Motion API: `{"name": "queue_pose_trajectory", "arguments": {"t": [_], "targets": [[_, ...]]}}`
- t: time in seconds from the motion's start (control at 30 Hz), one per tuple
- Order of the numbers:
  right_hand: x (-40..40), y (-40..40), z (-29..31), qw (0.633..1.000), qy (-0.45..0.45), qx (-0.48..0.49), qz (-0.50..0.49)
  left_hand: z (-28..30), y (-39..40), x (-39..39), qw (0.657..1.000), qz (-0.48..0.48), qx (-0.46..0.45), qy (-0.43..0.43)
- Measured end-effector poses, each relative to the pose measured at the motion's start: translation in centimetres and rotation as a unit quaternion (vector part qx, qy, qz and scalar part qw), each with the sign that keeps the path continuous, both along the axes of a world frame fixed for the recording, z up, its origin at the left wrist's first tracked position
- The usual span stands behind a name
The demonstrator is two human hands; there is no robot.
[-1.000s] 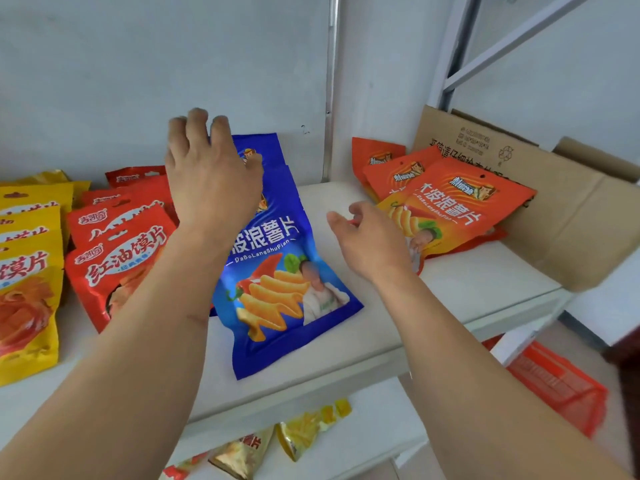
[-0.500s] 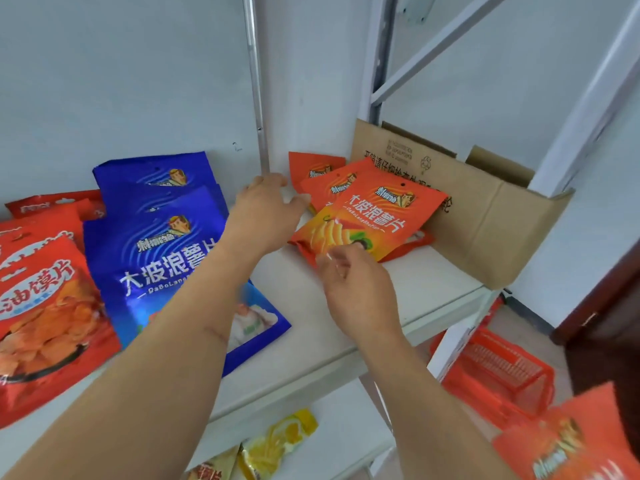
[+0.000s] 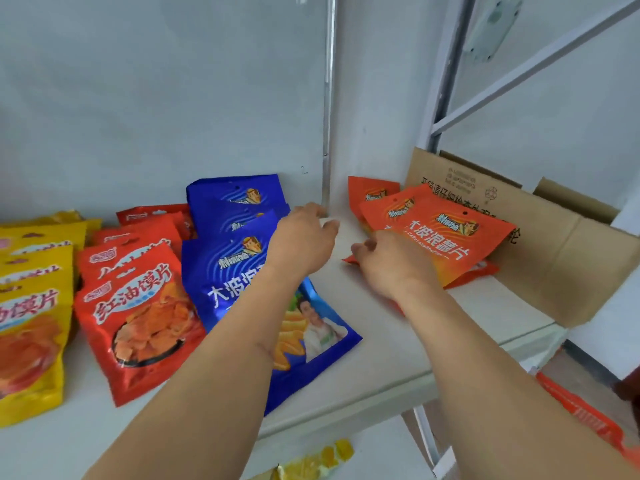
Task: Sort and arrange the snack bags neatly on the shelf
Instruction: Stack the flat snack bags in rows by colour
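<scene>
most of my shelf (image 3: 398, 344) looks sorted: yellow bags (image 3: 31, 327), red bags (image 3: 138, 317) and blue bags (image 3: 239, 258) lie in rows. the orange bags (image 3: 446, 233) at right look loose. my right hand (image 3: 391, 261) touches their near edge; i cannot tell if those fingers grip. my left hand (image 3: 301, 240) hovers loosely open just beside the blue ones.

Bare shelf (image 3: 388, 341) gap between blue bags (image 3: 242, 271) and orange bags (image 3: 450, 237), cardboard box (image 3: 571, 265) walling right
</scene>
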State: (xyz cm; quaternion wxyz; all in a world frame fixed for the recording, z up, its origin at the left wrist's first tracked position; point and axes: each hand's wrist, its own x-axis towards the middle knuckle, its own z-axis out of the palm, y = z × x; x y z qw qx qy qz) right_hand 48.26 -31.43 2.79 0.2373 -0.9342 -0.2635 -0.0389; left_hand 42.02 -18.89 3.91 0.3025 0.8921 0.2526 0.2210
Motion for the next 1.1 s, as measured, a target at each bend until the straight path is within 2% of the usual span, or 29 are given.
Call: {"name": "queue_pose_trajectory", "arguments": {"t": [0.13, 0.33, 0.53, 0.7, 0.83, 1.0, 1.1], "targets": [[1.4, 1.3, 1.1, 1.0, -0.005, -0.024, 0.009, 0.7, 1.0, -0.2, 1.0, -0.003, -0.022, -0.012], [4.7, 4.0, 1.0, 0.997, 0.006, -0.062, 0.038, 1.8, 2.0, 1.0, 1.0, -0.003, 0.003, 0.019], [9.7, 7.5, 3.5, 0.991, 0.003, -0.113, 0.07, 2.1, 2.1, 3.2, 0.993, -0.033, 0.009, 0.109], [12.4, 9.4, 5.7, 0.987, 0.022, -0.109, 0.118, 0.4, -0.7, 5.7, 0.975, -0.097, -0.058, 0.19], [14.0, 9.8, 6.9, 0.985, 0.005, -0.11, 0.132, -0.4, -2.8, 7.3, 0.96, -0.119, -0.067, 0.245], [15.5, 9.8, 7.7, 0.981, -0.036, -0.121, 0.147, -0.5, -2.9, 8.7, 0.961, -0.114, -0.166, 0.191], [15.8, 9.5, 8.8, 0.984, -0.086, -0.027, 0.154, -0.4, -1.4, 9.7, 0.97, -0.082, -0.141, 0.182]]}}
